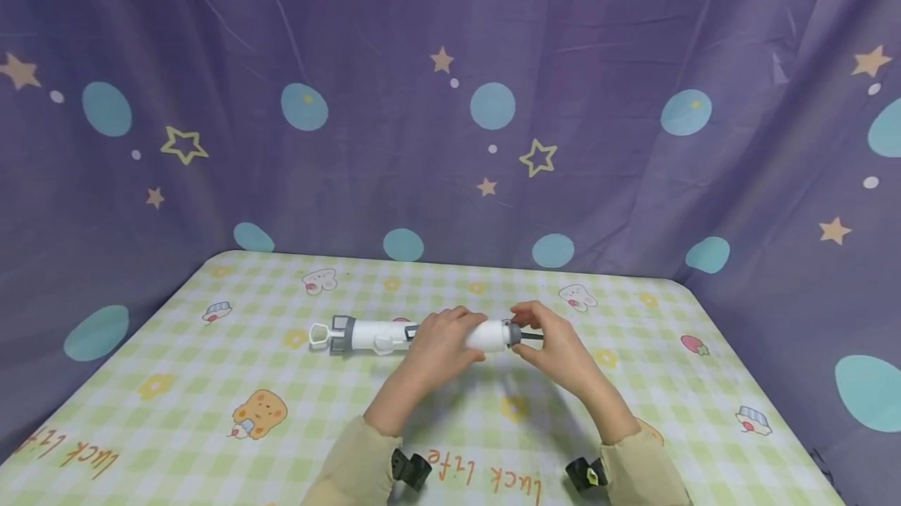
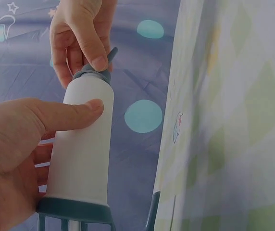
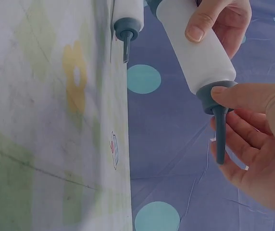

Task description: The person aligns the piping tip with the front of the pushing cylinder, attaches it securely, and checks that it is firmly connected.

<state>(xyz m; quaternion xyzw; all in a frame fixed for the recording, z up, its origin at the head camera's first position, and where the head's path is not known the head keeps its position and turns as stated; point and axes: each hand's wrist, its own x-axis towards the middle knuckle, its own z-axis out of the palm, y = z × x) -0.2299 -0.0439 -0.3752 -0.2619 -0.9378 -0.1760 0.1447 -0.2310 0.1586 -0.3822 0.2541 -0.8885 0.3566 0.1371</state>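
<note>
I see a long, smooth white tube (image 1: 486, 336) held over the checked tablecloth (image 1: 338, 404), dark grey fins (image 1: 342, 334) toward nine o'clock, the left hand (image 1: 445, 342) wrapped round its middle, the right hand (image 1: 559, 346) pinching the grey collar (image 3: 207, 94) behind its thin spout (image 3: 220, 137) at three.

A white syringe-style dispenser (image 1: 488, 336), its slate-gray nozzle (image 3: 220, 137) seated at one end and a pronged gray collar (image 2: 75, 211) at the other, is held nearly level above a green-checked tablecloth (image 1: 436, 287).
</note>
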